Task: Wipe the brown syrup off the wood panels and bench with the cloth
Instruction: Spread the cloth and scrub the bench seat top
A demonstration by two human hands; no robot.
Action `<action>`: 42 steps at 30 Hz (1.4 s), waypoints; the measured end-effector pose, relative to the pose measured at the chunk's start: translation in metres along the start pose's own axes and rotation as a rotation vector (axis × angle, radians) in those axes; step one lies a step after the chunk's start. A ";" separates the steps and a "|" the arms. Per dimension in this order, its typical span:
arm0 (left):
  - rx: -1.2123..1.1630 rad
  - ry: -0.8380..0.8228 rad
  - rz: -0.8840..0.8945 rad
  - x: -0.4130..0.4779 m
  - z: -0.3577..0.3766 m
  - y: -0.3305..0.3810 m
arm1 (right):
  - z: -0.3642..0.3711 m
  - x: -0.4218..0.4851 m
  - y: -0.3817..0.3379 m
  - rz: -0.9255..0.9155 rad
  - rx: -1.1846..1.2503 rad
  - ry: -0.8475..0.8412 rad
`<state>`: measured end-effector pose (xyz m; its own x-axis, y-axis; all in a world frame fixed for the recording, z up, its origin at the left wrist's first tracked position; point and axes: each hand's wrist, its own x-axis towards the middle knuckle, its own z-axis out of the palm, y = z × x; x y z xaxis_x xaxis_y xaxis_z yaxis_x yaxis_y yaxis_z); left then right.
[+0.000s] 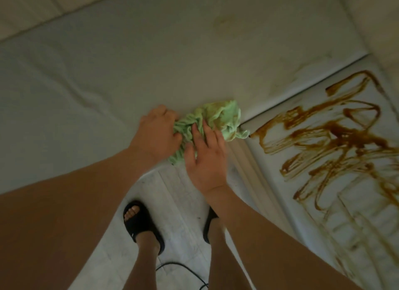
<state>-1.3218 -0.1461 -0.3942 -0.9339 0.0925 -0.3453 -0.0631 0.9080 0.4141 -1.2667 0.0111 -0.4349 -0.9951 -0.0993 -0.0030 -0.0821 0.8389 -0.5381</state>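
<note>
Pale green cloth [224, 119], bunched, brown-stained in its folds, lies at the near edge of the white desk [151, 62], where the desk meets the white wood panel [278, 203]. Its long axis runs from lower left to upper right.

Left grip [158, 129]: fingers curled into the cloth's left end, pinching a fold. Right grip [205, 158]: fingers spread and nearly straight, laid flat on the cloth's middle, thumb out to the side, pressing rather than clutching.

Brown syrup [336, 136] covers the panel in looping streaks, to the right of the cloth. The nearest streak ends just beside the cloth's right corner. Judgement: the right grip is the nearer hand, and a sweep rightward along the cloth's axis would meet the syrup first. Most of the panel is not yet wiped.

Desk shows faint yellowish smears [280, 78] above the panel.

Below: pale plank floor [177, 192], black slides [142, 222], a black cable [172, 266]. A small white mark on one slide is unreadable. No other writing is seen.
</note>
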 end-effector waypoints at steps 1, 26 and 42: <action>-0.038 0.022 0.008 0.001 -0.002 0.001 | -0.012 0.007 0.001 0.033 0.076 -0.013; -0.656 0.631 -0.182 0.074 -0.199 0.031 | -0.197 0.200 -0.039 0.177 0.587 0.314; 0.021 -0.333 0.044 0.012 -0.074 -0.009 | -0.115 0.100 0.040 0.163 -0.272 -0.231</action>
<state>-1.3583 -0.1836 -0.3397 -0.7690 0.2572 -0.5853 -0.0151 0.9080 0.4188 -1.3758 0.0957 -0.3600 -0.9601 -0.0450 -0.2759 0.0331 0.9617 -0.2719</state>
